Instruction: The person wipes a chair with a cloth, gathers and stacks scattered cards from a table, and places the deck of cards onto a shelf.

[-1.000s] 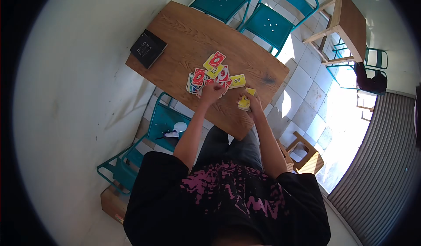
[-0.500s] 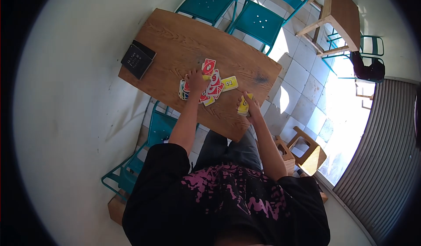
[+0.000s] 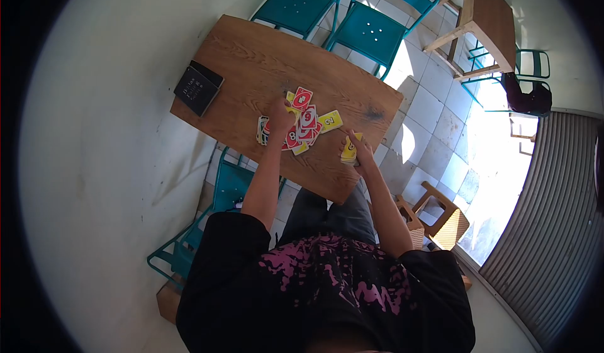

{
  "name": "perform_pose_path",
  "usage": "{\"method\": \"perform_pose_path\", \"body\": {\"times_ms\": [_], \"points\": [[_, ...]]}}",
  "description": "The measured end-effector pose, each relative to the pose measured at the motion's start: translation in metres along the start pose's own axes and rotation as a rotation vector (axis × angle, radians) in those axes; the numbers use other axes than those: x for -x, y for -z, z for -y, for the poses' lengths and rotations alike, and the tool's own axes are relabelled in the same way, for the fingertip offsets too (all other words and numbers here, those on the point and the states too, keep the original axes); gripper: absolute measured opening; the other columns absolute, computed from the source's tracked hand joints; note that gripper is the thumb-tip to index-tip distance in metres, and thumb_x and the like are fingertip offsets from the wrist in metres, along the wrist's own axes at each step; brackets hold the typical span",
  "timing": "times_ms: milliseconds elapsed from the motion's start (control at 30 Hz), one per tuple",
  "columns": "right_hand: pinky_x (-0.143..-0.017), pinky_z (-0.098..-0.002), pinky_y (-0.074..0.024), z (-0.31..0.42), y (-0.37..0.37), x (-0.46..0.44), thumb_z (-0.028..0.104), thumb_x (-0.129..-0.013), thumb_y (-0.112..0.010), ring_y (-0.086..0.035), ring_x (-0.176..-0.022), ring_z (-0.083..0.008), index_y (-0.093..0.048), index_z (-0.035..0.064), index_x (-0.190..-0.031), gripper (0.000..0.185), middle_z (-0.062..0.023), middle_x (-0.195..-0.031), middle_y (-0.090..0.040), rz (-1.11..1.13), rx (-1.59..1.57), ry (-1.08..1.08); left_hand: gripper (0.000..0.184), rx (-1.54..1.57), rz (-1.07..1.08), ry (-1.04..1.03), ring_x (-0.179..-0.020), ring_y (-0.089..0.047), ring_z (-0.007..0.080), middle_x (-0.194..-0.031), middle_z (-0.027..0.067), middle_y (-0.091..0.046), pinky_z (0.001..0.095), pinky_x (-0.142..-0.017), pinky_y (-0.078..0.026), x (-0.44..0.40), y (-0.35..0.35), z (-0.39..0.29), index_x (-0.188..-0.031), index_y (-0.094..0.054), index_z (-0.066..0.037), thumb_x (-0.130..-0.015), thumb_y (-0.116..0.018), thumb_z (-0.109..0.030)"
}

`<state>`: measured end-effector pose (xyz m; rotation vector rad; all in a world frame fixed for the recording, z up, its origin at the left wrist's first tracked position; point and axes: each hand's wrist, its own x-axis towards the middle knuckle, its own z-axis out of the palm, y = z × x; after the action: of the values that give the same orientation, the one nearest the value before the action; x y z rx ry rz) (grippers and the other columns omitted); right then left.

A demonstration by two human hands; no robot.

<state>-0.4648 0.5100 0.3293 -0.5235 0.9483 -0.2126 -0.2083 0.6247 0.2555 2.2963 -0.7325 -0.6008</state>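
Note:
A loose heap of Uno cards (image 3: 307, 119), mostly red with some yellow, lies on the wooden table (image 3: 251, 57). Over the heap's left side, my left hand (image 3: 280, 117) is closed on a yellow card (image 3: 292, 103); its fingers cover part of the card. A red card (image 3: 302, 98) lies at the far edge of the heap, beside that yellow card. On the right, a yellow card with a 2 (image 3: 330, 121) sticks out of the heap. Near the table's right edge, my right hand (image 3: 361, 151) grips a stack of yellow cards (image 3: 350, 150), face up.
Two dark books (image 3: 198, 89) lie overlapping at the table's left end. Teal metal chairs (image 3: 368, 35) stand along the far side, and another teal chair (image 3: 236, 180) is at the near left. A wooden stool (image 3: 443, 218) is on the tiled floor to the right.
My left hand has closed and lifted a yellow card, which now shows past its fingers toward the far side. My right hand keeps its stack in about the same place.

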Motion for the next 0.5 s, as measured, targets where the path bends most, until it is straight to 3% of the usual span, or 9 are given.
{"method": "perform_pose_path", "body": {"times_ms": [133,233,267,367,500], "points": [[-0.058,-0.0348,-0.0561,-0.002,-0.003,-0.002,0.033,-0.098,-0.057,-0.061,-0.067,-0.0179,-0.051,0.0080,-0.122,0.036,-0.0059,-0.081,-0.057,0.020,-0.008,0.007,0.039,-0.081,-0.159,0.096,-0.093,-0.064,0.0343,-0.099,0.0180,-0.064,0.0391,-0.082,-0.051,0.016,0.023,-0.020,-0.106,-0.054,-0.003,-0.070,-0.069,0.000],[-0.059,-0.0350,-0.0566,-0.005,-0.004,-0.003,0.034,-0.098,-0.056,-0.061,-0.068,-0.0181,-0.051,0.0079,-0.122,0.036,-0.0062,-0.081,-0.057,0.051,-0.049,0.021,0.040,0.293,-0.214,0.130,-0.095,-0.065,0.0260,-0.098,0.0152,-0.065,0.0346,-0.081,-0.053,0.023,0.028,-0.007,-0.109,-0.052,-0.002,-0.073,-0.069,0.004],[-0.059,-0.0347,-0.0569,-0.007,-0.006,-0.004,0.034,-0.098,-0.056,-0.062,-0.068,-0.0180,-0.050,0.0078,-0.123,0.037,-0.0066,-0.082,-0.058,0.054,-0.057,0.039,0.040,0.292,-0.215,0.131,-0.095,-0.065,0.0260,-0.098,0.0152,-0.065,0.0346,-0.081,-0.053,0.027,0.026,-0.005,-0.109,-0.052,-0.002,-0.073,-0.069,0.004],[-0.060,-0.0341,-0.0574,-0.012,-0.010,-0.009,0.035,-0.098,-0.055,-0.062,-0.069,-0.0179,-0.050,0.0076,-0.123,0.037,-0.0072,-0.084,-0.059,0.058,-0.075,0.071,0.040,0.771,-0.012,0.301,-0.094,-0.064,0.0197,-0.098,0.0114,-0.064,0.0308,-0.080,-0.053,0.054,0.033,-0.036,-0.110,-0.051,-0.001,-0.075,-0.072,0.004],[-0.063,-0.0337,-0.0589,-0.029,0.001,-0.029,0.032,-0.097,-0.058,-0.065,-0.073,-0.0189,-0.050,0.0068,-0.123,0.037,-0.0088,-0.090,-0.063,0.076,-0.007,0.072,0.042,0.861,0.157,0.319,-0.090,-0.064,0.0194,-0.099,0.0102,-0.064,0.0299,-0.078,-0.054,0.089,0.007,-0.071,-0.110,-0.051,-0.001,-0.075,-0.075,0.002]]}}
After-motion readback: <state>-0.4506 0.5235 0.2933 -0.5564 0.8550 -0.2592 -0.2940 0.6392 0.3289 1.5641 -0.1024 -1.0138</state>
